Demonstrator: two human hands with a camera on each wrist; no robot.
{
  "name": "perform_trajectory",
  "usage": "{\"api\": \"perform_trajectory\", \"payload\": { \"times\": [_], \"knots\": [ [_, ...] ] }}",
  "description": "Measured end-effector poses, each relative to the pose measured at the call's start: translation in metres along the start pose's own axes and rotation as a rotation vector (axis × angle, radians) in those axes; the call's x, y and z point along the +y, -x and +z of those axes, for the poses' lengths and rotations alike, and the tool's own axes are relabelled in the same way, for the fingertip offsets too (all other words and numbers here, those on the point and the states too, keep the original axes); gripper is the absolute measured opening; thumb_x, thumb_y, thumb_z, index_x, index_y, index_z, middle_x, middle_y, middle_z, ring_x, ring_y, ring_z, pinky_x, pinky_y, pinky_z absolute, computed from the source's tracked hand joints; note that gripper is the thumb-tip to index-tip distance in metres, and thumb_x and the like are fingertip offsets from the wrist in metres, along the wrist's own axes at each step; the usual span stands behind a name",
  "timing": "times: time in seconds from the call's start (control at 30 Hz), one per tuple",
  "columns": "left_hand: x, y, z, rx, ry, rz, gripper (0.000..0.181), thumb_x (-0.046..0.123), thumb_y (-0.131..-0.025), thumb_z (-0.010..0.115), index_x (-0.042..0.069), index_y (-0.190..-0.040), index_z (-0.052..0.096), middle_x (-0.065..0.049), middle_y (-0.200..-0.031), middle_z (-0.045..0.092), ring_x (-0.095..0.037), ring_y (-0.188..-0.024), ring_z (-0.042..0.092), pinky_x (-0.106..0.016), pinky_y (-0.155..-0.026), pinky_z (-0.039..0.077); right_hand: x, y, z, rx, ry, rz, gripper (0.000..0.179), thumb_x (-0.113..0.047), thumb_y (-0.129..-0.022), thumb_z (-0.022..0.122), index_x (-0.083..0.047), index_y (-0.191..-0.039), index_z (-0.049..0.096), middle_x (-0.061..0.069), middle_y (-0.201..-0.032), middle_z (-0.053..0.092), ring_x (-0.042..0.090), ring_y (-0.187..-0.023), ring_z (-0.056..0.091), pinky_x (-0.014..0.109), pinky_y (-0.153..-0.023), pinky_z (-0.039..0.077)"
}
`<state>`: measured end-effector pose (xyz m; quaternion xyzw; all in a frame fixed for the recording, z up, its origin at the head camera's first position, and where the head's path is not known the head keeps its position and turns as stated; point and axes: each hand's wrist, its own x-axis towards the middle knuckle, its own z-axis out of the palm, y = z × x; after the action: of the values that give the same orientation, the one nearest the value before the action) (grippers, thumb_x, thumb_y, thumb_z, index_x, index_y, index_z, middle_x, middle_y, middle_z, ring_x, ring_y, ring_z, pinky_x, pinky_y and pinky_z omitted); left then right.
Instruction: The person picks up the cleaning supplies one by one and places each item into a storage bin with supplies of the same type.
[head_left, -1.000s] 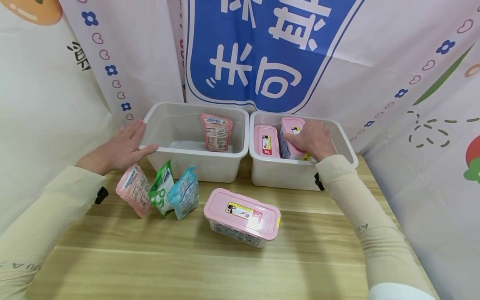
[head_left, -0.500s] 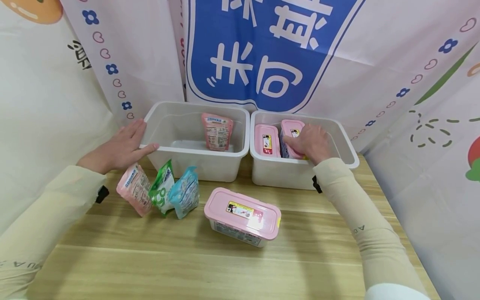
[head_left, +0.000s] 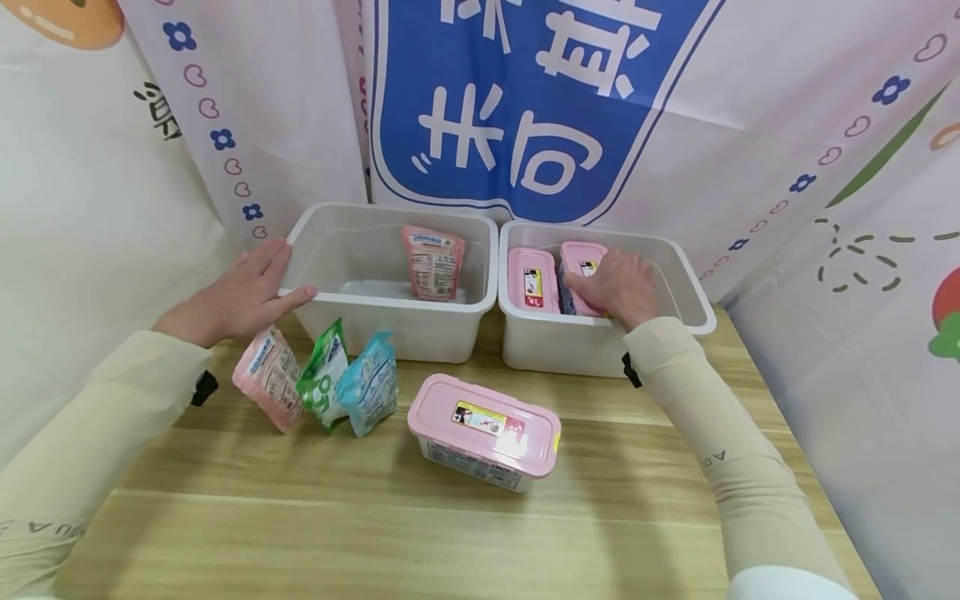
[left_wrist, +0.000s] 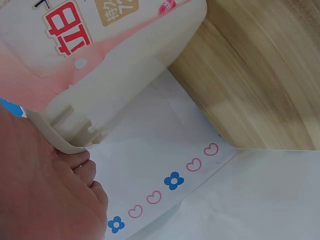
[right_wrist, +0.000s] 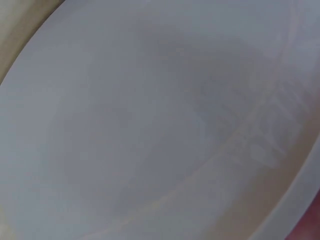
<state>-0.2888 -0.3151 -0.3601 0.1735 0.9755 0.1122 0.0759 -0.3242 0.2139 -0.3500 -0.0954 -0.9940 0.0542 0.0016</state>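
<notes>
In the head view my right hand (head_left: 619, 287) reaches into the right-hand grey bin (head_left: 566, 346) and grips a pink-lidded plastic box (head_left: 585, 252), thumb on its left side. That box stands beside a similar pink-lidded box (head_left: 533, 279). My left hand (head_left: 243, 296) rests on the left corner of the other grey bin (head_left: 382, 321), thumb stretched along the front rim. A pink pouch (head_left: 435, 265) stands inside this bin. The left wrist view shows the left hand (left_wrist: 47, 185) at the bin's rim. Only the right bin's pale wall (right_wrist: 150, 120) fills most of the right wrist view.
On the wooden table (head_left: 360, 533), in front of the left bin, stand a pink pouch (head_left: 272, 379), a green pouch (head_left: 324, 379) and a blue pouch (head_left: 370, 387). Another pink-lidded box (head_left: 487, 429) lies nearer the middle. Printed cloth (head_left: 300, 108) hangs behind the bins.
My right hand has lowered the gripped box a little deeper into the right bin, beside the other box. The left hand has stayed on its rim.
</notes>
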Motion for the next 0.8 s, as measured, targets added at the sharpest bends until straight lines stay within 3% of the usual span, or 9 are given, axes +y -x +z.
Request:
{"api": "perform_trajectory", "payload": {
  "times": [0.23, 0.53, 0.8],
  "knots": [
    [0.000, 0.000, 0.001, -0.002, 0.002, -0.001, 0.098, 0.062, -0.109, 0.034, -0.006, -0.165, -0.010, -0.028, -0.173, -0.018, -0.049, -0.163, -0.011, -0.070, -0.130, -0.002, 0.001, 0.002, 0.002, 0.010, 0.007, -0.017, 0.073, -0.072, -0.089, 0.059, 0.000, -0.094, 0.065, 0.017, -0.088, 0.065, 0.031, -0.079, 0.060, 0.033, -0.059, 0.042],
    [-0.001, 0.000, 0.001, -0.002, 0.000, -0.002, 0.098, 0.062, -0.109, 0.035, -0.005, -0.165, -0.011, -0.028, -0.173, -0.018, -0.049, -0.163, -0.011, -0.071, -0.129, -0.002, 0.000, 0.001, 0.009, 0.032, 0.007, -0.006, 0.072, -0.072, -0.088, 0.061, -0.001, -0.096, 0.065, 0.016, -0.086, 0.066, 0.030, -0.075, 0.062, 0.031, -0.057, 0.040],
    [-0.002, -0.001, 0.001, -0.002, -0.003, 0.000, 0.098, 0.062, -0.109, 0.034, -0.005, -0.165, -0.011, -0.028, -0.173, -0.018, -0.049, -0.163, -0.011, -0.072, -0.129, -0.002, -0.002, -0.001, 0.013, 0.028, 0.015, -0.009, 0.072, -0.072, -0.088, 0.062, -0.001, -0.099, 0.064, 0.016, -0.090, 0.065, 0.030, -0.080, 0.061, 0.032, -0.061, 0.042]
  ]
}}
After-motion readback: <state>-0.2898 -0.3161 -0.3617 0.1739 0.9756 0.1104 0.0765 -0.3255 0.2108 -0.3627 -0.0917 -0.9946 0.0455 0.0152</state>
